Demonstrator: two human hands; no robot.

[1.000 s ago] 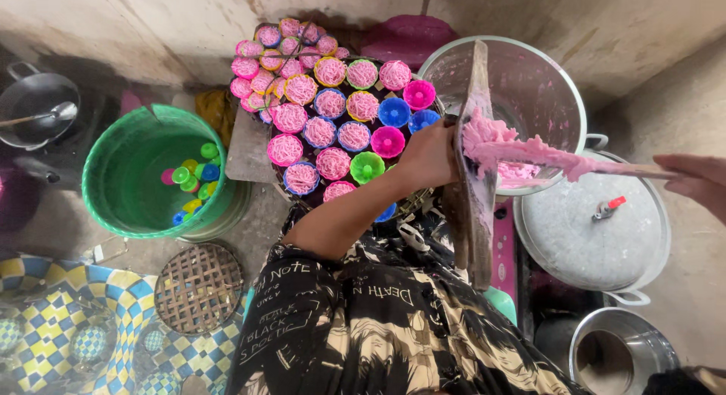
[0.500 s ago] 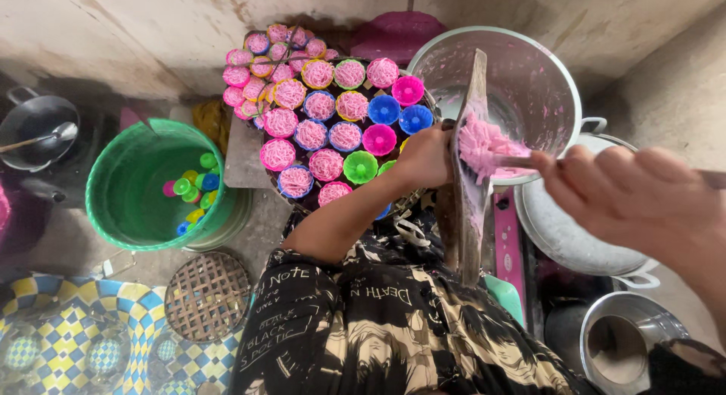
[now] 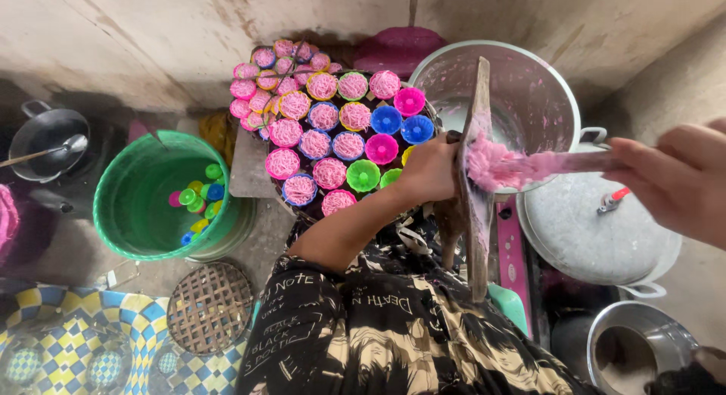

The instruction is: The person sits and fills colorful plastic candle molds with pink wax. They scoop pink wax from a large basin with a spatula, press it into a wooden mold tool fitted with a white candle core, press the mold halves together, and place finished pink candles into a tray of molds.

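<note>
Two hands work over a lump of pink dough (image 3: 491,162) at the middle of the view. The left hand (image 3: 429,170) is closed around the edge of an upright wooden board (image 3: 476,206), fingers wrapped at its side, steadying it. The right hand (image 3: 669,179) comes in from the right edge with fingers curled narrowly around the handle end of a flat wooden paddle (image 3: 582,162), whose far end is buried in the dough against the board's face.

Behind the board stands a large metal pot (image 3: 544,85), its inner wall smeared pink and its bottom showing only scrapings, so most of the dough appears to be used up. Just left of the board sits a tray of small coloured moulds (image 3: 333,130): by the look of it, most of them already hold pink noodle nests, while a few nearest the board, blue, magenta and green, are empty and seem to be what is left to fill. Further left, a green bucket (image 3: 132,213) holds more loose empty cups in water. A lidded steamer pot (image 3: 597,229) lies below the right hand, and a woven round mat (image 3: 209,308) rests on the floor.
</note>
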